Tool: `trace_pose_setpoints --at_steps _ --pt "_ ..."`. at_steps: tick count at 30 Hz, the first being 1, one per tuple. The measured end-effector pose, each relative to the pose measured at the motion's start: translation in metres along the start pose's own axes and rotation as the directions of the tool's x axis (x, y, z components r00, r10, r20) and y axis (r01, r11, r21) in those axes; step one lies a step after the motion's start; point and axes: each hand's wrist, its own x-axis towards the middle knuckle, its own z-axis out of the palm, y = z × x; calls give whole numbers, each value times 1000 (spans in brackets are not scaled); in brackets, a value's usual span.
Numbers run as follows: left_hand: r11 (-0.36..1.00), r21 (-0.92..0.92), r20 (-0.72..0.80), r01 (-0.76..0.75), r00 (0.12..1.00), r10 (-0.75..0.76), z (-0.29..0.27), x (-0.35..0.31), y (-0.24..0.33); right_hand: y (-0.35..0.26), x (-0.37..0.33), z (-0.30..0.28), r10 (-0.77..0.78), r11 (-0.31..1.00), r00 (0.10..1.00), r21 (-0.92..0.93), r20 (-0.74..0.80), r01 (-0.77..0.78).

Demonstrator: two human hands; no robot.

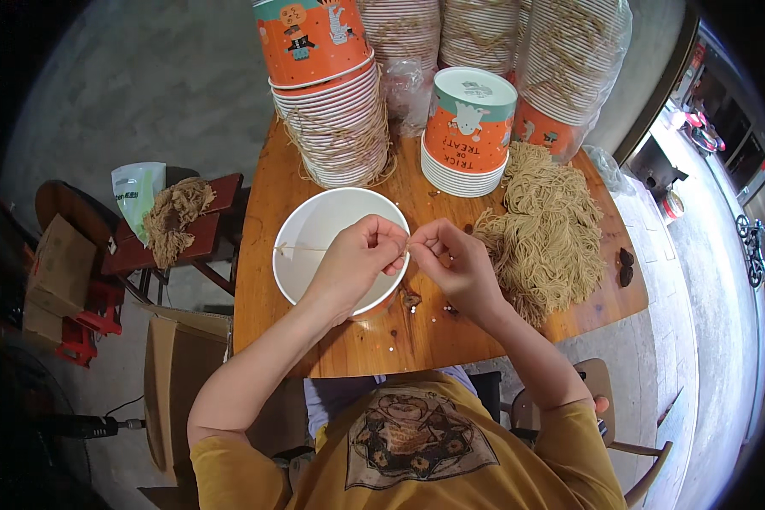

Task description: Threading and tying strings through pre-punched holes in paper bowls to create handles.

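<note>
A white-lined paper bucket (pixel 325 211) stands mouth up on the wooden table in front of me. A thin tan twine (pixel 302 248) is knotted at its left rim and stretches across the mouth to the right rim. My left hand (pixel 357 259) reaches over the bucket, its thumb and forefinger pinched on the twine at the right rim. From the other side my right hand (pixel 461 265) meets it, fingertips pinched on the same twine end. The fingers partly hide the twine there. A large heap of loose tan twine (pixel 552 229) lies right of my right hand.
Behind the bucket rises a tall stack of orange buckets with twine (pixel 336 127). A shorter upside-down stack (pixel 467 127) stands beside it, with bagged stacks (pixel 569 59) farther back. Dark sunglasses-like pieces (pixel 626 268) lie at the table's right edge. More twine (pixel 178 217) hangs on a stool.
</note>
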Motion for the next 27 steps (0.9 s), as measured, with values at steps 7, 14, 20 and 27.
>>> trace_pose_setpoints --at_steps 7,14,20,27 --pt "997 -62 -29 49 998 -51 4 -7 5 2 0 -1 -2 998 1000 -69 -9 2" --pt "989 -116 20 96 995 -94 -1 -1 -5 0 0 0 12 998 1000 -65 -11 -13" --pt "908 404 -58 -109 988 145 2 -5 -7 -2 1 0 -42 995 999 -91 14 43" --pt "977 210 18 25 999 -29 0 -2 8 -4 0 0 -38 993 999 -115 -4 38"
